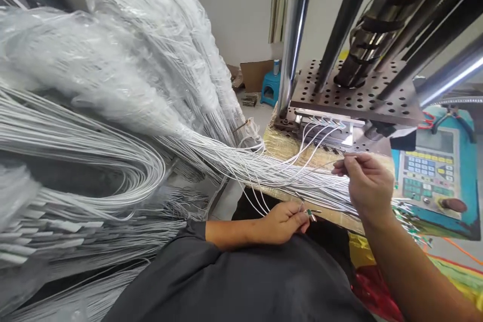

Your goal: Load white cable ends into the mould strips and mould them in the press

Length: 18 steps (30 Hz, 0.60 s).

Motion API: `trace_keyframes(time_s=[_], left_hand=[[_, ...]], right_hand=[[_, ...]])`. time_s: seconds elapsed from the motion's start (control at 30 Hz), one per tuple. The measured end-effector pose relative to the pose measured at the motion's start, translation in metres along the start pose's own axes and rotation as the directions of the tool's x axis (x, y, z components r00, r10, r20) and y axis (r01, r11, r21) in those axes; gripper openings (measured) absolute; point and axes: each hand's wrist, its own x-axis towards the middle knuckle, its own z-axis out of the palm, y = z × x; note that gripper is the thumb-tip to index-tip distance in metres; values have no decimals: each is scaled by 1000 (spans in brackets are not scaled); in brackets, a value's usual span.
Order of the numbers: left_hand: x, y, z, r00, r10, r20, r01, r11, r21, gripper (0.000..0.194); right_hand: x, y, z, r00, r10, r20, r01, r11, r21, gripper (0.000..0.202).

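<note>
My left hand (285, 222) is closed in front of my body, pinching thin white cables. A small metal connector with a green part (311, 215) sticks out past its fingertips, and a thin pointed metal piece shows beside it. My right hand (368, 181) is raised over the cable bundle, thumb and fingers pressed together on a thin white cable (320, 167). The thick bundle of white cables (241, 163) runs from the left beneath that hand. Beyond it, several cables lead into a lit mould (328, 128) in a press, with connectors set in a row.
A perforated steel plate (350, 93) hangs above the mould between upright columns. A control panel (433, 171) with pliers (453, 118) on top stands at the right. Plastic-wrapped cable bundles (124, 55) fill the left. A blue stool (270, 88) stands behind.
</note>
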Motion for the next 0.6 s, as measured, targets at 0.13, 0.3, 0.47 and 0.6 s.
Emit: trace_keyframes(time_s=[0.13,0.3,0.47,0.6], left_hand=[[-5,-13,-11,998,31,-60,-30,999,16,49],[-11,-24,-19,996,57,-72,-55,998,36,53],[-17,-25,-32,995,96,2,-96,995,9,54],[-21,-18,-45,996,75,47,-73,997,-38,51]], right_hand=[[30,-21,67,940,-157,304,184,981,-64,22],[81,-18,171,838,-118,533,262,943,-203,23],[121,-3,252,903,-51,427,150,968,-201,18],[155,2,291,939,-158,306,266,896,-354,13]])
